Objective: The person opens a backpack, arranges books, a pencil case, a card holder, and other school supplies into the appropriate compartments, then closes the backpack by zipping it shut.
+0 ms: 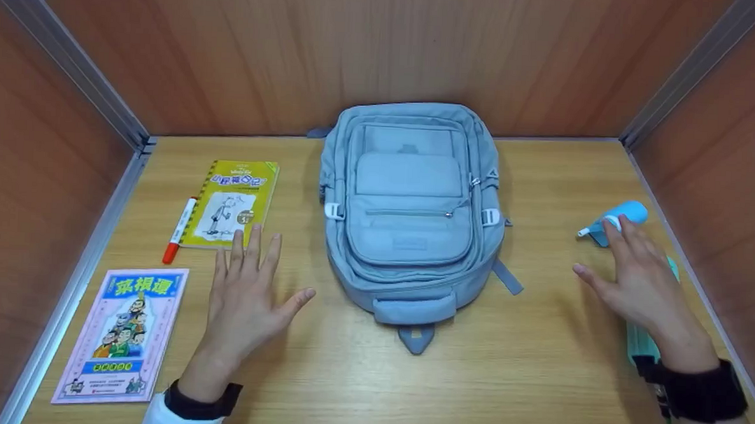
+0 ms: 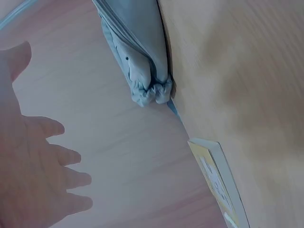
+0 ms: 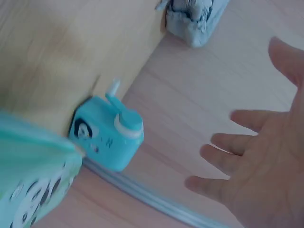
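Observation:
A light blue backpack [image 1: 411,175] lies front side up at the middle of the table, top handle toward me. My left hand [image 1: 246,302] hovers with fingers spread, just short of the yellow comic book [image 1: 242,180], and holds nothing. Over on the other side, my right hand [image 1: 645,294] is also raised and spread, fingers apart from everything. Closest to it is a blue hand-crank pencil sharpener [image 3: 102,128] with a panda face and a white-tipped handle. A long green panda-print item [image 3: 33,175] lies partly hidden beneath that hand; its kind is unclear.
A red-capped white marker [image 1: 181,229] lies along the yellow book's left edge. Nearer on the left is a pink comic book [image 1: 120,334]. Wooden panels [image 1: 384,53] wall the table at the back and both sides. A strap [image 1: 507,277] sticks out right of the backpack.

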